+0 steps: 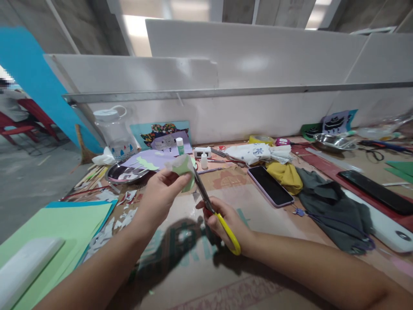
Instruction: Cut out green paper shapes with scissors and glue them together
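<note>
Now pale-green paper (185, 165) is pinched tight by the left grip (161, 189), yellow-handled scissors (204, 194) are clasped by the right grip (228, 224); cutting looks unfinished.

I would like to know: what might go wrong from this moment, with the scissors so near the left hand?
The scissors, held in the right hand, point up close beside the left hand, so a slip might nick it.

The green paper is held up in the air, so it might bend and the cut could wander.

A small offcut might get lost among the white scraps on the left.
</note>
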Demonstrator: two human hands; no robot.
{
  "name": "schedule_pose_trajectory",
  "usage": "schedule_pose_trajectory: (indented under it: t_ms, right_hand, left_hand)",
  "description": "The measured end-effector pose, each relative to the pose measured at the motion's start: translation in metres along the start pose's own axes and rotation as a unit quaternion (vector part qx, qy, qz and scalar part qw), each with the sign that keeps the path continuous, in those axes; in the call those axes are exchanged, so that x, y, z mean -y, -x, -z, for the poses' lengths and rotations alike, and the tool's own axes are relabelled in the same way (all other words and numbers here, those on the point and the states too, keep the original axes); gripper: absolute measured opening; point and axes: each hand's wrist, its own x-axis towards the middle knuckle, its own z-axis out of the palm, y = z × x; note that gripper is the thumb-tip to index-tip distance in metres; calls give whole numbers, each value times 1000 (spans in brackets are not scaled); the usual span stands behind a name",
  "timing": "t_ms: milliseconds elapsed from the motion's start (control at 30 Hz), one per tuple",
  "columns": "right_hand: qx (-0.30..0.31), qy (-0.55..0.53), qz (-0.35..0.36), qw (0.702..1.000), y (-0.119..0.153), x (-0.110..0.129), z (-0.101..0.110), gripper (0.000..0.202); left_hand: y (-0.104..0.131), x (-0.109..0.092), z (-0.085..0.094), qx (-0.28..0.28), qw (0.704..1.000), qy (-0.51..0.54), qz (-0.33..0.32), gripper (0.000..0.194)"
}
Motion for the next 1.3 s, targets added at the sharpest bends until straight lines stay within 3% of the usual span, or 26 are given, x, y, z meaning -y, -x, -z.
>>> schedule_pose_trajectory:
  t_ms: [200, 467, 800, 1300]
  right_hand:
    - [-8, 6, 4, 1000, 0, -1, 0, 70]
    - [-16, -19, 12, 1000, -1, -9, 1, 66]
    - [-9, 19, 22, 1000, 0, -3, 2, 67]
    - [1, 27, 17, 999, 0, 1, 2, 70]
  left_hand:
    - [1, -7, 1, 48, 997, -54, 21, 35]
    - [-1, -6, 8, 33, 994, -108, -6, 26]
    - [-2, -8, 6, 44, 995, -84, -19, 33]
    - [0, -7, 3, 25, 996, -87, -12, 27]
